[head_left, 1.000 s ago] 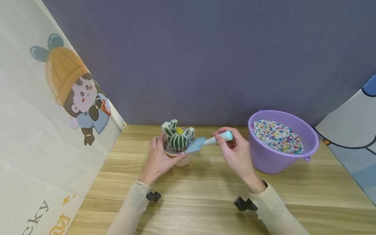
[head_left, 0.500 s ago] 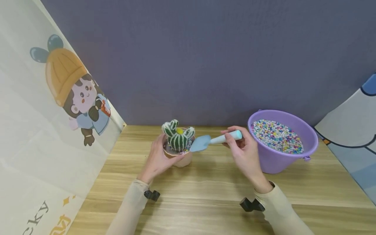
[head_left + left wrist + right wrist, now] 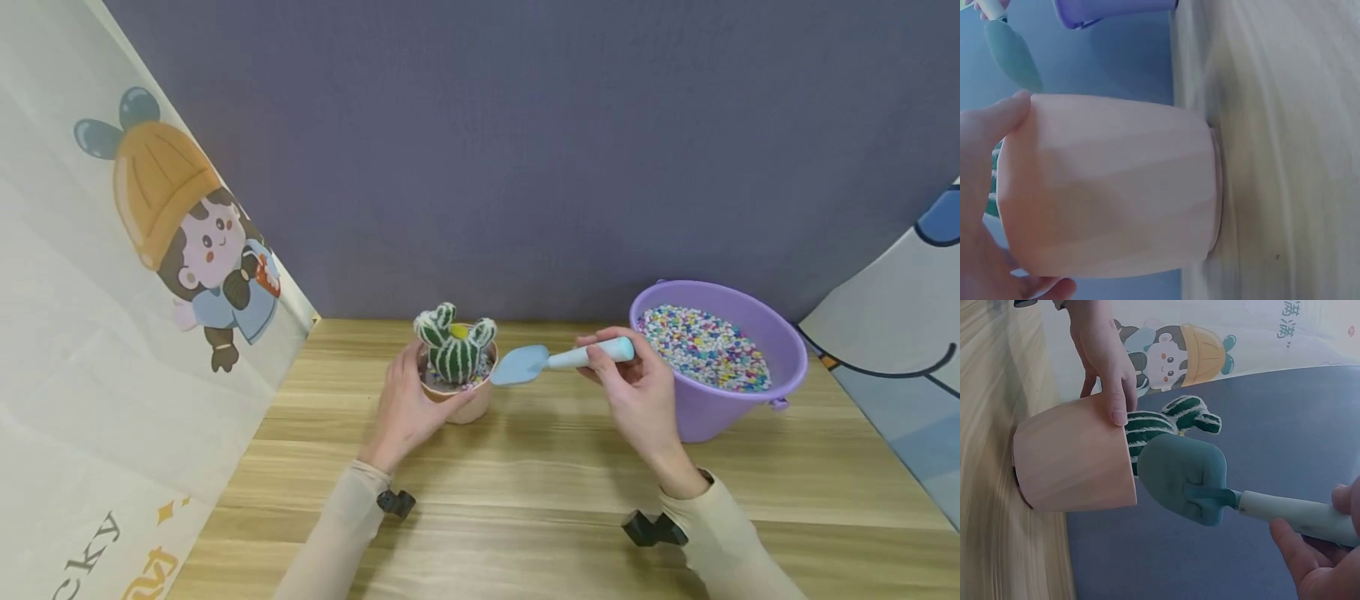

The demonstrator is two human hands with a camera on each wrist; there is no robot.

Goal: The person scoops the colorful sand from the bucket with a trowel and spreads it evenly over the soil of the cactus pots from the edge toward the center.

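A pink flowerpot [image 3: 471,410] stands upright on the table, holding a fuzzy green-and-white striped cactus [image 3: 455,360] with a yellow spot on top and some coloured pebbles at its base. My left hand [image 3: 408,410] grips the pot by its rim, thumb on the near side and fingers round the left side. In my right hand [image 3: 637,392] is a small blue trowel [image 3: 522,365], pinched by its pale handle [image 3: 581,357]. The blade hangs just right of the pot's rim, and in the right wrist view [image 3: 1182,478] the trowel's underside faces the camera.
A purple bucket [image 3: 701,412] with many small coloured pebbles [image 3: 705,348] stands right behind my right hand. A dark grey panel [image 3: 525,167] rises along the table's back edge. Printed white sheets border the left and right sides.
My right hand has drawn the trowel to the right, away from the cactus and past the pot's rim. The left hand keeps its grip on the pot.
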